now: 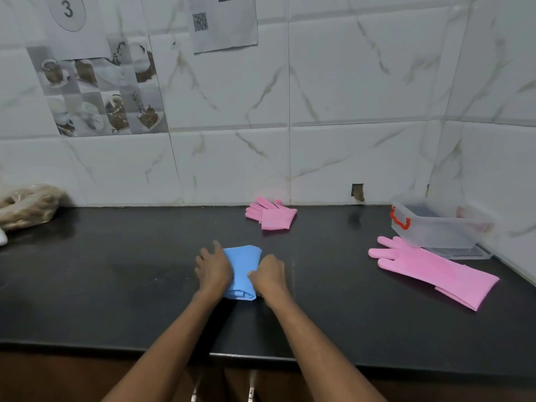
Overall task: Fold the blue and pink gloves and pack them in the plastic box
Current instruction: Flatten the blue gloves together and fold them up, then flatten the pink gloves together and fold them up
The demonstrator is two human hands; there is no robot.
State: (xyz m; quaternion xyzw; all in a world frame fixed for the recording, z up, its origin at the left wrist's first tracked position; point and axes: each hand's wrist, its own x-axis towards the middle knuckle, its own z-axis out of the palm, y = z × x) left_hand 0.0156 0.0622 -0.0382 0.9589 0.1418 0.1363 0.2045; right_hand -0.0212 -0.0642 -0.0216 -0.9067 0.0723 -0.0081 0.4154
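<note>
Counter: a black stone countertop [116, 285] runs from the near edge to the tiled wall, and both bare forearms reach in over its front edge.
Left hand: the left hand [213, 268] lies palm down on the left side of the glove, fingers spread and relaxed, pressing it flat.
Right hand: the right hand [268, 275] sits at the glove's right edge with its fingers curled inward. Whether they pinch the rubber cannot be told.
Blue glove: the folded blue rubber glove [242, 265] lies as a compact rectangle between the two hands, mid-counter.
Flat glove: a long pink rubber glove [429, 268] lies unfolded to the right, well apart from the hands, with its fingertips pointing left.
Box: the clear plastic box with a red handle [435, 230] stands open in the right corner, just behind that glove. What it holds cannot be told.
Folded glove: a folded pink rubber glove [271, 214] lies near the wall, beyond the blue one.
Bag: a clear bag of brown items [26, 206] sits at the far left against the wall.
Wall: white marbled tiles carry a sheet with a QR code [224, 21].
</note>
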